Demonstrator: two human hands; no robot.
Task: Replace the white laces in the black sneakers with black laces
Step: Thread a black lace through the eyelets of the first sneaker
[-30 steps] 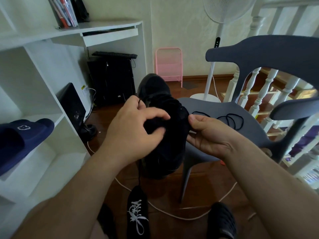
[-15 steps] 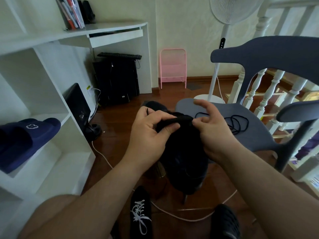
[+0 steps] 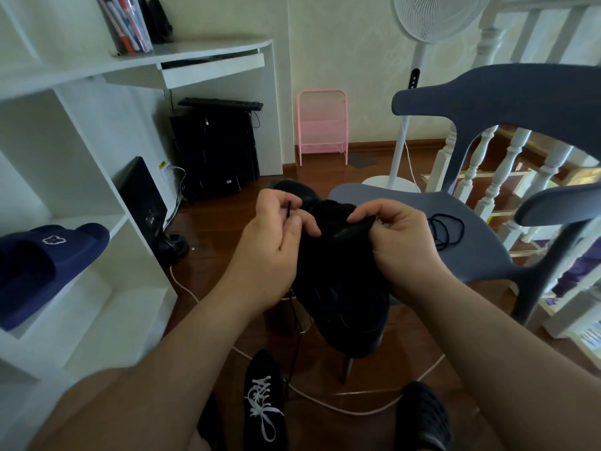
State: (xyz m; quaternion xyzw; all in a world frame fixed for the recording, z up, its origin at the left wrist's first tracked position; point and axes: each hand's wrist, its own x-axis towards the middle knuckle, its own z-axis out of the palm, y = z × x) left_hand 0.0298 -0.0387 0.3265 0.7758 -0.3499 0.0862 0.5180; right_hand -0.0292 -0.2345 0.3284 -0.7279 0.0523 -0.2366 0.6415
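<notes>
Right now you are holding the black sneaker (image 3: pixel 338 275) in the air between both hands, in front of the grey chair (image 3: pixel 468 252). Your left hand (image 3: pixel 273 252) is pinching the tip of a black lace (image 3: pixel 288 210) between thumb and forefinger, and your right hand (image 3: pixel 400 242) is gripping the shoe's collar with curled fingers. The lace tail is hanging below the shoe, towards the floor.

The tip is thin and black against black fabric, so you are risking a missed or skipped eyelet; I cannot tell which eyelet you are aiming at. The dangling tail is also likely to snag or twist if you pull hard.

A spare black lace (image 3: pixel 445 227) is lying coiled on the chair seat, just right of your right hand. The second sneaker (image 3: pixel 265 398), near you on the wooden floor (image 3: pixel 328 177), is wearing its white laces (image 3: pixel 261 406). A white shelf unit (image 3: pixel 97 262) is standing to the left holding a navy slipper (image 3: pixel 48 265), with a white fan (image 3: pixel 435 14) and a pink rack (image 3: pixel 323 128) at the far wall.
</notes>
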